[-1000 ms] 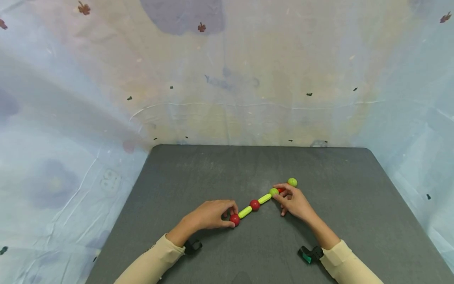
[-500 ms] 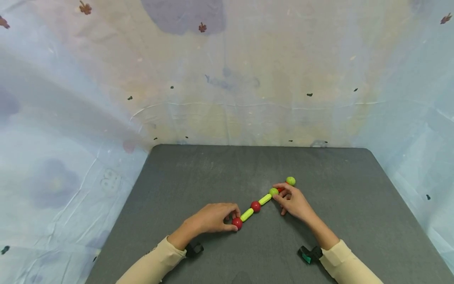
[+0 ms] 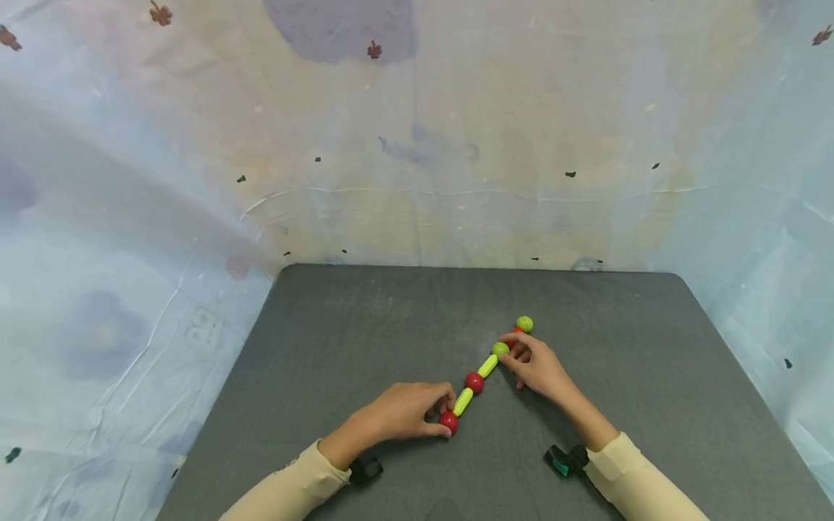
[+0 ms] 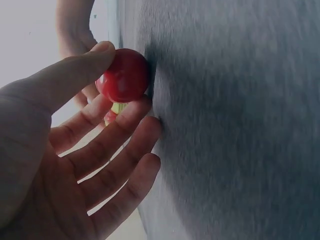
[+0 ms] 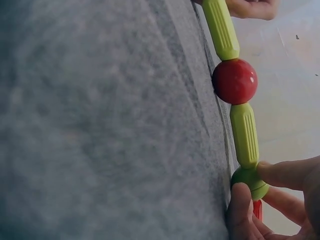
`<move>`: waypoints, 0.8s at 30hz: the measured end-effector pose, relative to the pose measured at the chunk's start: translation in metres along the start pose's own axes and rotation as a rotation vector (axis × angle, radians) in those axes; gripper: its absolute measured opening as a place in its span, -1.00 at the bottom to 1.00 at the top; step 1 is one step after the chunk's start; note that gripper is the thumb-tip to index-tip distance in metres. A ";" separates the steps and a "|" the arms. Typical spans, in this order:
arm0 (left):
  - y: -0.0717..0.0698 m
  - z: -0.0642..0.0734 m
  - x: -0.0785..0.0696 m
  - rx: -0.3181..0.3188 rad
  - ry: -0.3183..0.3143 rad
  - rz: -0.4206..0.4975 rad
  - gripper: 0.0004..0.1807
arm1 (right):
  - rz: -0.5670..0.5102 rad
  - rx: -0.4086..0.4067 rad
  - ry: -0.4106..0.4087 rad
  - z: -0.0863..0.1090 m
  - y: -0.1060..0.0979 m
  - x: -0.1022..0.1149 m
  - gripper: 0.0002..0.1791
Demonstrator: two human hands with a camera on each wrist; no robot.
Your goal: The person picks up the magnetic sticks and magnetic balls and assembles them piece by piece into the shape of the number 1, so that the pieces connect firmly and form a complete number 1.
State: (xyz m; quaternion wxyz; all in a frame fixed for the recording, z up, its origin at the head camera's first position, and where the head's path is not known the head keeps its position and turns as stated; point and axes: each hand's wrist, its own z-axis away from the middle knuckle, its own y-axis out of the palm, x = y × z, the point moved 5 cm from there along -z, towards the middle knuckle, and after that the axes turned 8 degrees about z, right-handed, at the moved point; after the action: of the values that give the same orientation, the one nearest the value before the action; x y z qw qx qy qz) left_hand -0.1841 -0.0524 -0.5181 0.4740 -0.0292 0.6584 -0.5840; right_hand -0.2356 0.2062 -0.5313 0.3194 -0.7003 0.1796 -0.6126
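A chain of toy balls and ribbed rods runs slantwise over the dark table. My left hand (image 3: 407, 411) pinches the red end ball (image 4: 126, 75) between thumb and fingers, the other fingers spread below it. From there follow a yellow-green rod (image 3: 463, 402), a middle red ball (image 5: 235, 81) and a second yellow-green rod (image 5: 244, 135). My right hand (image 3: 536, 367) holds the green ball (image 5: 250, 182) after it between thumb and fingertips. Beyond, a red rod (image 3: 515, 336), partly hidden by the right fingers, leads to a green end ball (image 3: 524, 324).
The dark grey table (image 3: 365, 318) has rounded far corners. A pale patterned sheet (image 3: 417, 130) hangs behind it and along both sides. Black wrist straps (image 3: 366, 469) sit by the cream sleeves (image 3: 293, 481).
The chain has turned to a steeper slant. My left hand has moved right and toward me with the red end ball; the green end ball has shifted left and away. My right hand has hardly moved.
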 end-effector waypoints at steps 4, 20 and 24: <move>0.005 -0.001 -0.006 0.008 0.034 0.002 -0.61 | 0.016 -0.011 0.005 -0.003 0.000 0.001 -0.61; 0.017 -0.010 -0.028 -0.009 0.122 -0.087 -0.65 | 0.020 0.071 -0.053 -0.020 0.003 0.001 -0.64; 0.019 -0.013 -0.031 -0.015 0.126 -0.072 -0.65 | 0.017 0.106 -0.090 -0.026 0.003 0.005 -0.63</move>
State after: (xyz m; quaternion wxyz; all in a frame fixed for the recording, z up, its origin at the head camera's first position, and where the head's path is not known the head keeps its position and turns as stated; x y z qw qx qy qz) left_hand -0.1656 -0.0183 -0.5167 0.4100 -0.0199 0.6898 -0.5964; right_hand -0.2598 0.1951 -0.5287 0.3690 -0.7077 0.1383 -0.5863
